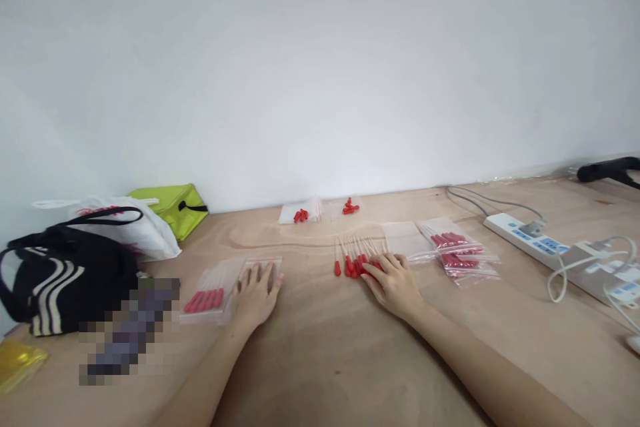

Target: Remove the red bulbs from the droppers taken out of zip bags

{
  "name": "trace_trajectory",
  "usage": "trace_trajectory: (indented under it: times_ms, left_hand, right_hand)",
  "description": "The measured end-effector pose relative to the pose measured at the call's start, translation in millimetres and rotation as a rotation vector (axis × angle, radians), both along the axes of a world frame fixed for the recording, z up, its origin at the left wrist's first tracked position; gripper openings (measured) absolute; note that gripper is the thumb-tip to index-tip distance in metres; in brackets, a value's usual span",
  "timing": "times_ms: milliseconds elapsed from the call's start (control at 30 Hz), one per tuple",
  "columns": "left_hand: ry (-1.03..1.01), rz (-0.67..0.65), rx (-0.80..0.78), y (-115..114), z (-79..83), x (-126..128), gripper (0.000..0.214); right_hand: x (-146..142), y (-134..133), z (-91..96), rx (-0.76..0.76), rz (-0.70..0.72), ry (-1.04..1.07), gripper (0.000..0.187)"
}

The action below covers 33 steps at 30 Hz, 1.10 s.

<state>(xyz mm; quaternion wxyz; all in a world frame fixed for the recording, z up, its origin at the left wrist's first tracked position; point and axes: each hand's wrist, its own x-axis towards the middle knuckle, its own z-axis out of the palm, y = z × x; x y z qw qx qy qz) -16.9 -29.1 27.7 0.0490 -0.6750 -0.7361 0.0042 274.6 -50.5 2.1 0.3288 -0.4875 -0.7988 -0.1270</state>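
Fingers [373, 270] of the right hand [393, 283] lie spread and nearly flat on the bulb ends of a loose row of droppers [350, 257], thin clear tubes with red bulbs, in the middle of the table [325, 353]. They press rather than pinch; nothing is clamped. The left hand [257, 293] rests palm down, fingers slightly apart, on the right edge of a clear bag [220, 287] that holds a few red-bulbed droppers, to the left of the loose row.

Likely risks, judged from this: the loose tubes look light and round, so a sideways push from the flat right hand could roll or scatter them, or tangle their thin stems. The slick bag could slide under the left palm if the hand shifts.

Just right of the right hand lies a flat empty bag [405, 240], then a stack of filled bags [460, 253]. Further back, near the wall, sit more bags and bulbs [320, 212]. A power strip [550, 243] with cables lies at far right. Handbags [65, 273] crowd the left end.
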Motion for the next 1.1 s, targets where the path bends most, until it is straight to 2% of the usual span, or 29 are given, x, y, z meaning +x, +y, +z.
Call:
trace_trajectory:
  times_ms: [133, 200, 300, 433, 600, 667, 733, 800, 867, 900, 967, 1000, 1100]
  left_hand:
    - [0.033, 0.041, 0.211, 5, 1.7, -35, 0.048]
    - [0.083, 0.063, 0.233, 5, 1.8, -58, 0.047]
    - [0.139, 0.153, 0.166, 4, 0.7, -82, 0.045]
    - [0.126, 0.219, 0.089, 1, 2.1, -83, 0.043]
    - [0.048, 0.363, 0.044, 0, 14.2, -77, 0.037]
    - [-0.029, 0.449, 0.107, -1, 21.2, -80, 0.036]
    - [-0.116, 0.514, 0.265, -3, 29.2, -82, 0.034]
    - [-0.176, 0.457, 0.461, -7, 37.9, -75, 0.029]
    - [-0.196, 0.276, 0.579, -10, 46.0, -55, 0.024]
    - [-0.209, 0.191, 0.56, -12, 49.1, -41, 0.021]
    - [-0.165, 0.118, 0.396, -16, 51.9, -6, 0.021]
    - [-0.119, 0.065, 0.28, -18, 51.2, 13, 0.022]
    - [0.037, -0.058, 0.111, -25, 41.9, 63, 0.024]
  right_hand:
    - [6, -24, -10.9, 0.001, 0.112, 0.081, 0.018]
    - [8, -32, -14.6, -0.028, 0.158, 0.08, 0.017]
    - [9, -37, -15.6, -0.078, 0.203, 0.11, 0.018]
    - [9, -33, -14.8, -0.136, 0.238, 0.15, 0.02]
    - [10, -30, -15.3, -0.17, 0.257, 0.177, 0.019]
    - [9, -29, -14.8, -0.181, 0.263, 0.187, 0.019]
    - [9, -28, -13.9, -0.19, 0.267, 0.196, 0.018]
    - [8, -28, -12.9, -0.192, 0.272, 0.202, 0.018]
    - [8, -27, -12.1, -0.199, 0.28, 0.2, 0.017]
    - [9, -27, -11.8, -0.202, 0.282, 0.2, 0.017]
    - [9, -27, -11.3, -0.209, 0.284, 0.201, 0.017]
    - [9, -27, -11.1, -0.21, 0.284, 0.202, 0.017]
    - [10, -28, -10.5, -0.207, 0.285, 0.204, 0.017]
